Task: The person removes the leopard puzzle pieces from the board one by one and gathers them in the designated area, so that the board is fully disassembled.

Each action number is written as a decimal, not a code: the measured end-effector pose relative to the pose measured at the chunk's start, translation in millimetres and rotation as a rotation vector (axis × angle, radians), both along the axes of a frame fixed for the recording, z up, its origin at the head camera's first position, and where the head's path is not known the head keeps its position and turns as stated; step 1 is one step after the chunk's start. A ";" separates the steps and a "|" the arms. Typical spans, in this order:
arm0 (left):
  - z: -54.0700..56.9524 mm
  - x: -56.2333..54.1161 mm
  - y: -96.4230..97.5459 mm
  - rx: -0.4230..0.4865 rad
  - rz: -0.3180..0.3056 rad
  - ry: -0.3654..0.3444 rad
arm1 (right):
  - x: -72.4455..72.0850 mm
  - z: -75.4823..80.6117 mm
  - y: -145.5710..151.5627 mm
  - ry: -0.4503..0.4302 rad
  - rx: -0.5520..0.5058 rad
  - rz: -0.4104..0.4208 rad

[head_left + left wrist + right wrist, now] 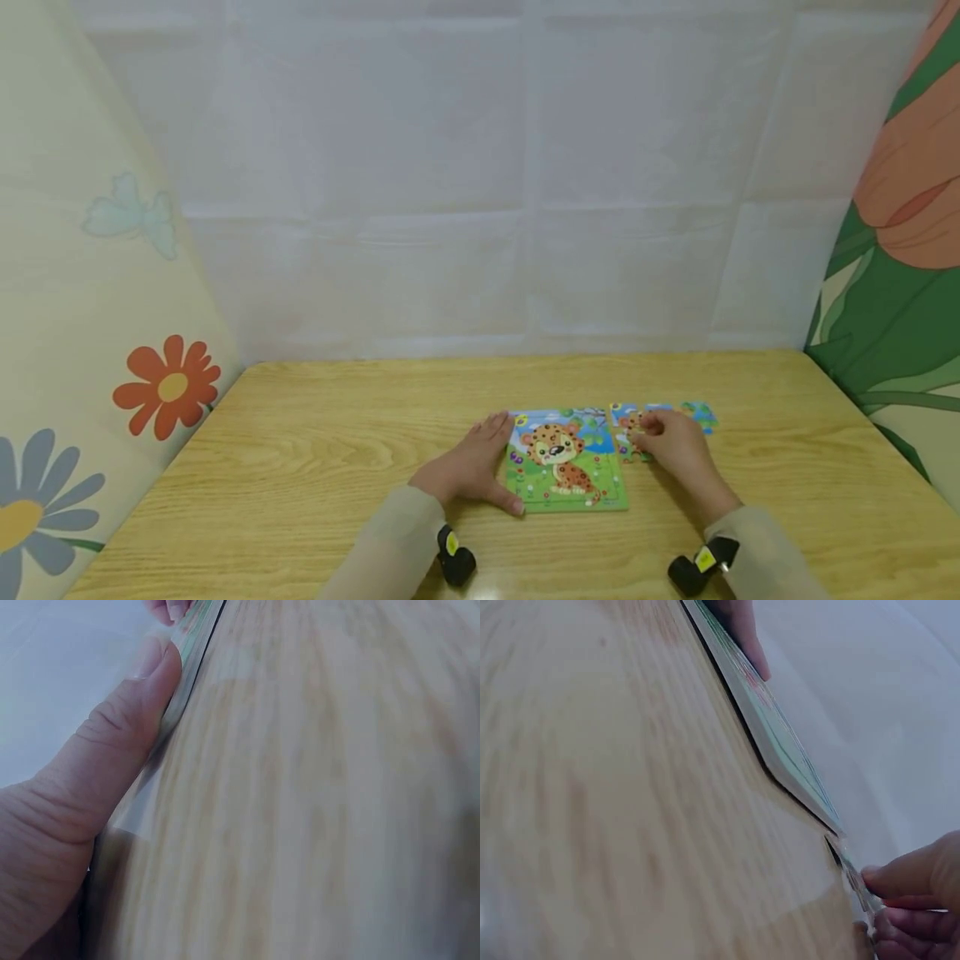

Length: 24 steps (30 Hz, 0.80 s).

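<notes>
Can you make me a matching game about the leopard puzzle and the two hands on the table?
Things:
1. leopard puzzle
2. left hand
3. right hand
4. blue and green piece

Where or how:
A. lies alone on the table, just past the right hand
B. rests against the puzzle's left edge
C. lies flat between the two hands
D. pinches loose pieces right of the puzzle

Pairs: 1-C, 2-B, 3-D, 4-A
</notes>
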<state>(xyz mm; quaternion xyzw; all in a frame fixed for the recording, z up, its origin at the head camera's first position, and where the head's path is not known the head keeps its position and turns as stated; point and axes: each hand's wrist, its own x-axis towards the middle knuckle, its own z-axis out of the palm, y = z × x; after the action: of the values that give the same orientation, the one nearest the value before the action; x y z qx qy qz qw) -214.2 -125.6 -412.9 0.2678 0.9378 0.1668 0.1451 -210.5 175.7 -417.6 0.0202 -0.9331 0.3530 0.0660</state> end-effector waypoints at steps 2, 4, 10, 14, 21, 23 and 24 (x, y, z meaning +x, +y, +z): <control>-0.4 -0.4 -0.1 -0.003 0.001 0.002 | 0.2 0.2 -0.8 0.006 0.019 0.005; -0.1 -0.4 0.0 -0.005 0.002 0.000 | 0.3 0.1 -1.3 0.007 0.027 0.012; 1.6 1.2 0.4 0.005 0.001 -0.006 | -0.6 -1.0 -0.4 -0.015 0.012 0.016; 2.1 1.4 0.6 0.004 -0.002 -0.002 | -0.7 -1.3 0.9 -0.025 -0.012 -0.002; 0.8 0.7 0.4 -0.003 0.000 -0.003 | -2.7 2.3 1.6 -0.033 -0.096 -0.019; 1.2 0.9 0.3 -0.005 0.001 -0.005 | -3.7 3.9 1.0 -0.034 -0.119 -0.017; 1.5 1.0 0.2 -0.005 0.002 -0.007 | -4.3 5.1 0.5 -0.033 -0.133 -0.013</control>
<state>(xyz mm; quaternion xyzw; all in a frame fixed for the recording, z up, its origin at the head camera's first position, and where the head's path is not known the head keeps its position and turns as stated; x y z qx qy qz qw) -213.2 -125.4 -411.5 0.2660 0.9379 0.1654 0.1487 -214.8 176.2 -412.5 0.0040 -0.9087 0.4139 0.0539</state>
